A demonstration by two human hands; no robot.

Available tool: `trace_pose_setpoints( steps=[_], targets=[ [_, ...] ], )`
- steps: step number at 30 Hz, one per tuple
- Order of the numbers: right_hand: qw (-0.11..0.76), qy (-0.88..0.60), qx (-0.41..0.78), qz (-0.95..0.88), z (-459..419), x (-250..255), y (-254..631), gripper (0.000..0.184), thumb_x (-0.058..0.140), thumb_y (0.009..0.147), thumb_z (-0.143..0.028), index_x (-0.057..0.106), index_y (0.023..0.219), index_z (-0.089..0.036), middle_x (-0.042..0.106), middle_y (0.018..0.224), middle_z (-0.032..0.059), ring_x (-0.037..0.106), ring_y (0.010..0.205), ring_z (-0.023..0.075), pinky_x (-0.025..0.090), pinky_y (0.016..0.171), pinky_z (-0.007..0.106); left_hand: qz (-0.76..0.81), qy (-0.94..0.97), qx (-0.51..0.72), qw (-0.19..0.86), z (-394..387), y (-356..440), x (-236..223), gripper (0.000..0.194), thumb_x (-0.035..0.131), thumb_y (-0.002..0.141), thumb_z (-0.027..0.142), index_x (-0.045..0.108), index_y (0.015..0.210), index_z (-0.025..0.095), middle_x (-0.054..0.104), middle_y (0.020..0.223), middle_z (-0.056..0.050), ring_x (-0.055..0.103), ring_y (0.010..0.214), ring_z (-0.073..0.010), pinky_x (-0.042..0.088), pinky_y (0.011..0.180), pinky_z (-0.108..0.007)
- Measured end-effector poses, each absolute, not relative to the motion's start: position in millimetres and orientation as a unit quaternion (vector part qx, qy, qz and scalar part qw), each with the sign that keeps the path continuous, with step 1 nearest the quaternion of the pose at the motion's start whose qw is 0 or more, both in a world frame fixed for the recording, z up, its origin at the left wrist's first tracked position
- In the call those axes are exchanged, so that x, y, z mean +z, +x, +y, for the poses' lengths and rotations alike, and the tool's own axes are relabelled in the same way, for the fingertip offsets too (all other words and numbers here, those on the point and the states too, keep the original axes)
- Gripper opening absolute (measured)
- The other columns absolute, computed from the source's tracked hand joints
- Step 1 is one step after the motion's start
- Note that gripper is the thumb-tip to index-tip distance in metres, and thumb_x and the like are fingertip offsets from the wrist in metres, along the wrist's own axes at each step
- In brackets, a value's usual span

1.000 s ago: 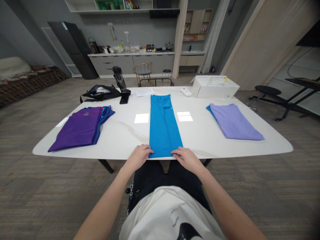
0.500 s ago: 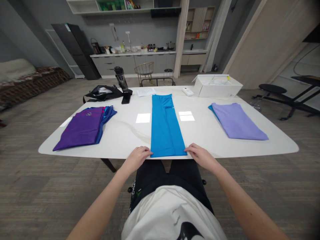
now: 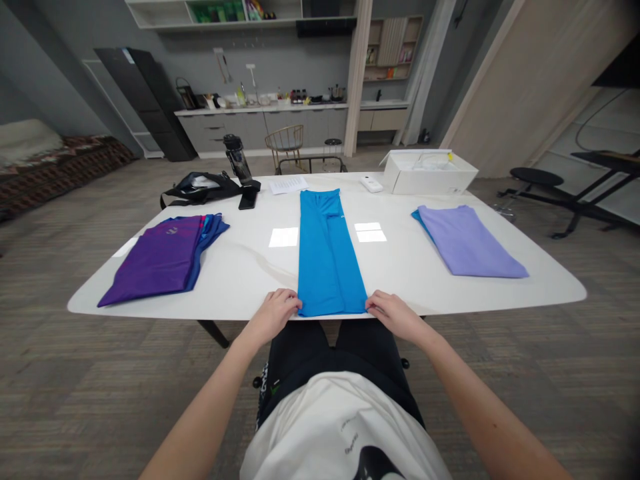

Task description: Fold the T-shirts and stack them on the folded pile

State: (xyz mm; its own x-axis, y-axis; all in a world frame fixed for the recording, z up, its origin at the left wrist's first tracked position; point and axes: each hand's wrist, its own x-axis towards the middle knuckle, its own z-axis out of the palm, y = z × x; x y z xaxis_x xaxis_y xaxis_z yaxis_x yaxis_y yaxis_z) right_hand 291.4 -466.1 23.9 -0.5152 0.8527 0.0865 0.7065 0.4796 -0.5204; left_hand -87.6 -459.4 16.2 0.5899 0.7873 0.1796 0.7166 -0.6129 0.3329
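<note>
A bright blue garment (image 3: 330, 260), folded into a long strip, lies flat on the white table (image 3: 255, 283) with its lower edge near the table's front edge. Its kind is hard to make out; a small pale logo shows near its far end. My left hand (image 3: 277, 312) is closed in a pinch on the garment's near left corner. At the near right corner, my right hand (image 3: 395, 313) pinches the cloth between thumb and fingers.
Folded purple clothing (image 3: 155, 260) lies on the left, and a lavender garment (image 3: 470, 243) over a blue one on the right. Towards the back are a black bag (image 3: 205, 187), bottle (image 3: 237, 159), phone (image 3: 248, 197), papers (image 3: 289, 185), white device (image 3: 371, 184) and white box (image 3: 430, 175).
My right hand has moved outward from the garment's lower edge to its near right corner. The lower edge is spread slightly wider. My left hand stays at the left corner.
</note>
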Motion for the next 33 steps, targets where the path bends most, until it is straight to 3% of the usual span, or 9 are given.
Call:
trace_pose_setpoints(
  steps=[4,8,10,13,21,24,27,33],
  targets=[
    [0.153,-0.452,0.272,-0.836,-469.9,31.7,293.3,0.018,0.053,0.094,-0.014,0.069,0.095,-0.023,0.067,0.094,0.0031,0.062,0.086,0.0187,0.047,0.08,0.031,0.427,0.885,0.146,0.118,-473.0,-87.5,19.0,0.02,0.046,0.104,0.023,0.066,0.108,0.025,0.063,0.116,-0.007,0.055,0.111,-0.0234,0.044,0.094,-0.04],
    [0.173,-0.458,0.305,-0.817,-470.0,28.0,296.8,0.035,0.05,0.085,-0.004,0.071,0.105,-0.024,0.066,0.095,0.0018,0.061,0.082,0.0166,0.046,0.078,0.029,0.428,0.883,0.161,0.107,-473.6,-89.3,12.2,0.025,0.048,0.103,0.021,0.066,0.119,0.026,0.063,0.123,-0.008,0.056,0.117,-0.0242,0.045,0.096,-0.041],
    [0.184,-0.458,0.314,-0.811,-468.0,24.1,298.3,0.034,0.05,0.087,-0.007,0.073,0.106,-0.025,0.066,0.097,0.0027,0.061,0.082,0.0166,0.047,0.079,0.029,0.418,0.888,0.167,0.094,-469.3,-91.1,8.0,0.029,0.049,0.101,0.019,0.066,0.124,0.027,0.063,0.128,-0.01,0.055,0.122,-0.0252,0.045,0.099,-0.042],
    [0.183,-0.458,0.322,-0.808,-463.6,20.9,299.3,0.025,0.054,0.092,-0.014,0.074,0.103,-0.024,0.065,0.098,0.0038,0.062,0.084,0.0174,0.047,0.079,0.029,0.388,0.9,0.172,0.094,-461.6,-93.3,5.8,0.025,0.053,0.101,0.021,0.071,0.116,0.028,0.064,0.131,-0.009,0.056,0.123,-0.0251,0.044,0.103,-0.043],
    [0.133,-0.461,0.32,-0.817,-446.7,34.4,296.9,0.016,0.057,0.097,-0.03,0.072,0.1,-0.024,0.068,0.092,0.0032,0.062,0.081,0.0187,0.046,0.075,0.029,0.355,0.9,0.169,0.191,-440.0,-91.8,18.3,0.024,0.049,0.104,0.032,0.072,0.108,0.026,0.073,0.122,-0.006,0.064,0.12,-0.0213,0.043,0.106,-0.038],
    [0.114,-0.461,0.337,-0.813,-437.6,42.6,295.9,0.021,0.055,0.1,-0.038,0.07,0.101,-0.024,0.069,0.088,0.0028,0.061,0.077,0.0187,0.045,0.07,0.028,0.383,0.871,0.194,0.238,-431.6,-88.9,24.1,0.022,0.05,0.102,0.03,0.069,0.111,0.024,0.074,0.117,-0.005,0.066,0.113,-0.0206,0.046,0.103,-0.035],
    [0.109,-0.473,0.345,-0.803,-426.4,49.7,294.4,0.023,0.053,0.101,-0.041,0.068,0.104,-0.024,0.069,0.084,0.0019,0.06,0.073,0.0181,0.043,0.066,0.028,0.418,0.843,0.209,0.266,-422.2,-83.8,31.3,0.016,0.056,0.094,0.026,0.069,0.103,0.023,0.074,0.107,-0.003,0.067,0.102,-0.0201,0.049,0.096,-0.033],
    [0.164,-0.484,0.301,-0.805,-397.4,54.1,289.9,0.022,0.05,0.101,-0.039,0.065,0.108,-0.024,0.069,0.085,0.002,0.06,0.073,0.0179,0.044,0.069,0.03,0.489,0.779,0.254,0.301,-391.9,-71.6,42.9,0.016,0.053,0.086,0.022,0.067,0.092,0.021,0.069,0.085,0.001,0.061,0.078,-0.0158,0.047,0.075,-0.028]
  ],
)
